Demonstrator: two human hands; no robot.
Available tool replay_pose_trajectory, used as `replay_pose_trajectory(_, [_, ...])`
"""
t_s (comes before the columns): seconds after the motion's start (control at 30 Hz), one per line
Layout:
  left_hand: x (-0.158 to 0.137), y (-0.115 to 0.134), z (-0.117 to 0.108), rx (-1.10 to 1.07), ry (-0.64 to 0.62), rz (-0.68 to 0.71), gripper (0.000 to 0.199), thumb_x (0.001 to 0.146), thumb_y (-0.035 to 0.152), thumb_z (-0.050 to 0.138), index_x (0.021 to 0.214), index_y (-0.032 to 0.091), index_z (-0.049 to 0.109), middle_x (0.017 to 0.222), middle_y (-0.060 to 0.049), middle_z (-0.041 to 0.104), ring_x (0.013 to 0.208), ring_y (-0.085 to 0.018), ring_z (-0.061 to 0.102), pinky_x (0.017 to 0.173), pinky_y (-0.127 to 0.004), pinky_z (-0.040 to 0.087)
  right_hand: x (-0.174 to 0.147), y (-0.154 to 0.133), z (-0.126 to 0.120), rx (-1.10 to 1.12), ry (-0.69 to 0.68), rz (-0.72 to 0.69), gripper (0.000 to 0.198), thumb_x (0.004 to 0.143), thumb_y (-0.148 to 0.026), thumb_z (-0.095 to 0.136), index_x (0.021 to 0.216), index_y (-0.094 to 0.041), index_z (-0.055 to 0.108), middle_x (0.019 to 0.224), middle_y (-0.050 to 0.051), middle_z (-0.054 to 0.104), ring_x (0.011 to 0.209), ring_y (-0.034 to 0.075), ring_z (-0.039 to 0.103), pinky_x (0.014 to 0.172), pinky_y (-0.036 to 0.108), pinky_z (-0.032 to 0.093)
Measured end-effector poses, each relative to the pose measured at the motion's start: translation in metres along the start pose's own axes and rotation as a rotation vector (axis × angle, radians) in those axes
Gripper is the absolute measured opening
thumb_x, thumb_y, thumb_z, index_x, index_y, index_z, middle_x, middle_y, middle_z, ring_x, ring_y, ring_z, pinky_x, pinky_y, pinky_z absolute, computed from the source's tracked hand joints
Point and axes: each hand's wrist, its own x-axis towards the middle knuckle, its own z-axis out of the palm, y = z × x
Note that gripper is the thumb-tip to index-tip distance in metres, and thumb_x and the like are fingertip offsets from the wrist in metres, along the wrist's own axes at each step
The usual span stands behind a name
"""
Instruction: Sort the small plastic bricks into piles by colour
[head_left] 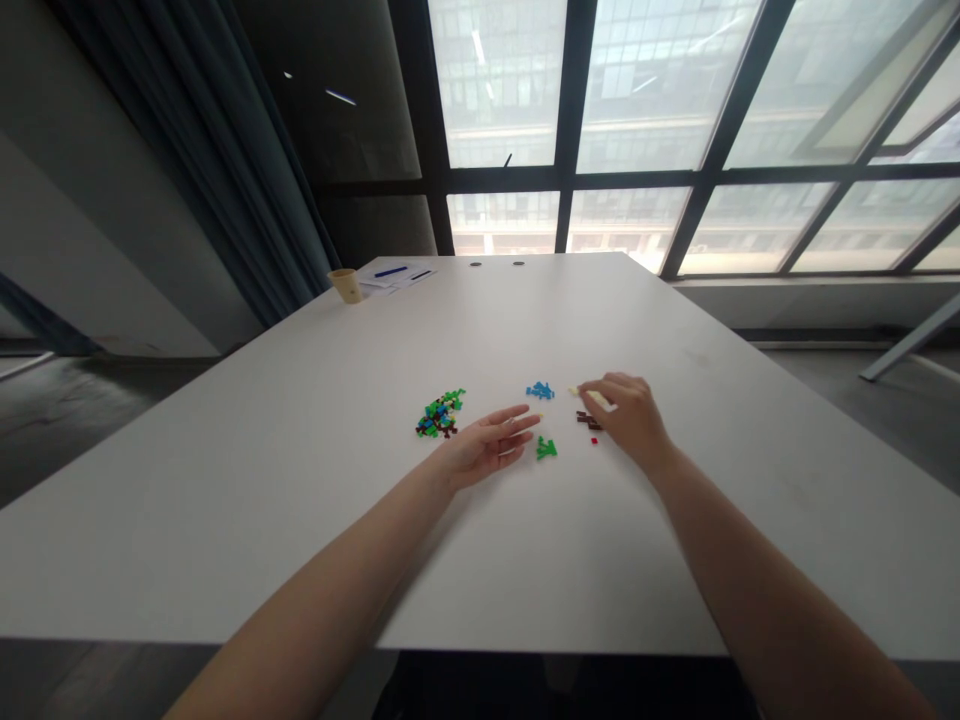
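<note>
My left hand is open, its fingers stretched to the right above the table. By its fingertips is a small yellow piece; just below them lies a little group of green building bricks. My right hand has its fingers bent together over a group of cream bricks, and what is between the fingertips is hidden. Dark brown bricks lie beneath that hand, with a single red brick nearer me. Blue bricks form another group between the hands, farther out.
A mixed pile of small bricks lies left of my left hand. At the far left of the white table stand a tan cup and papers with a blue pen on them. Windows rise beyond the far edge.
</note>
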Motion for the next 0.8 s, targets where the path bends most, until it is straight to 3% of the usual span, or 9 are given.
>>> replay_pose_trajectory(0.13, [0.000,0.004,-0.004,0.036,0.074,0.038,0.025,0.073,0.020,0.062,0.098,0.023,0.061,0.122,-0.005,0.054,0.083,-0.009,0.060,0.072,-0.021,0.047,-0.002,0.052,0.001,-0.157,-0.062,0.374,0.021,0.075,-0.029,0.050,0.079,-0.020,0.068,0.072,0.004,0.061,0.066,0.016,0.053,0.064,0.028,0.033])
replay_pose_trajectory(0.27, [0.002,0.003,-0.006,0.045,0.067,0.016,0.022,0.072,0.021,0.063,0.094,0.021,0.062,0.116,-0.005,0.058,0.081,-0.010,0.061,0.071,-0.020,0.047,-0.007,0.070,0.012,-0.248,-0.175,0.576,0.024,0.074,-0.031,0.048,0.083,-0.023,0.069,0.082,0.006,0.065,0.075,0.019,0.056,0.066,0.030,0.036])
replay_pose_trajectory(0.5, [0.001,0.001,-0.002,0.064,0.077,-0.020,0.019,0.072,0.023,0.063,0.091,0.020,0.062,0.105,-0.005,0.063,0.075,-0.009,0.061,0.069,-0.020,0.047,-0.007,0.070,0.023,-0.207,-0.271,0.677,0.027,0.075,-0.034,0.047,0.089,-0.025,0.068,0.086,0.007,0.065,0.080,0.020,0.057,0.067,0.031,0.038])
replay_pose_trajectory(0.67, [0.000,0.005,-0.003,0.093,0.107,-0.005,0.019,0.070,0.022,0.063,0.089,0.019,0.060,0.100,-0.006,0.064,0.073,-0.010,0.061,0.068,-0.021,0.046,-0.009,0.078,0.025,-0.162,-0.237,0.684,0.027,0.075,-0.031,0.049,0.091,-0.024,0.068,0.083,0.007,0.066,0.076,0.019,0.057,0.067,0.029,0.039])
replay_pose_trajectory(0.8, [0.001,0.018,-0.014,0.122,0.267,0.138,0.021,0.066,0.019,0.063,0.086,0.019,0.058,0.095,-0.005,0.064,0.069,-0.009,0.059,0.065,-0.023,0.046,-0.011,0.084,0.023,-0.133,-0.179,0.695,0.027,0.074,-0.028,0.049,0.092,-0.022,0.069,0.081,0.008,0.066,0.073,0.017,0.057,0.066,0.027,0.040])
